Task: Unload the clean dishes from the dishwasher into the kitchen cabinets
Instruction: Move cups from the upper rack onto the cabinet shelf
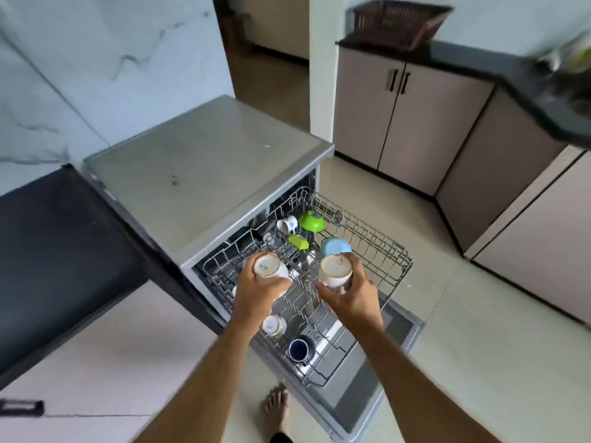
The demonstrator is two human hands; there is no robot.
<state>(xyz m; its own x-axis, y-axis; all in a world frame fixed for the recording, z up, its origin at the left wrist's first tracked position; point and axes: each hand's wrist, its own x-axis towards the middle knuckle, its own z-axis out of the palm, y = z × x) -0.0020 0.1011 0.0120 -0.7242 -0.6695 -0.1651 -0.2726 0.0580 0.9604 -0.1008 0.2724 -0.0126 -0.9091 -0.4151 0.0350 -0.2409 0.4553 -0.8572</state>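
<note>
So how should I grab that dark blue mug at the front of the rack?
The dark blue mug seems to lie tilted in the dishwasher rack, its open mouth facing up toward you. Probably come straight down from above and wrap your fingers around its round body, thumb opposite. What looks like its handle sits low on the right, so it's harder to reach.

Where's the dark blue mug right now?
Head view: the dark blue mug lies in the pulled-out rack's near end, just right of a small white cup.

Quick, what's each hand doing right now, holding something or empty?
Left hand: closed around a white cup, held bottom up.
Right hand: closed around a second white cup, also bottom up.
</note>
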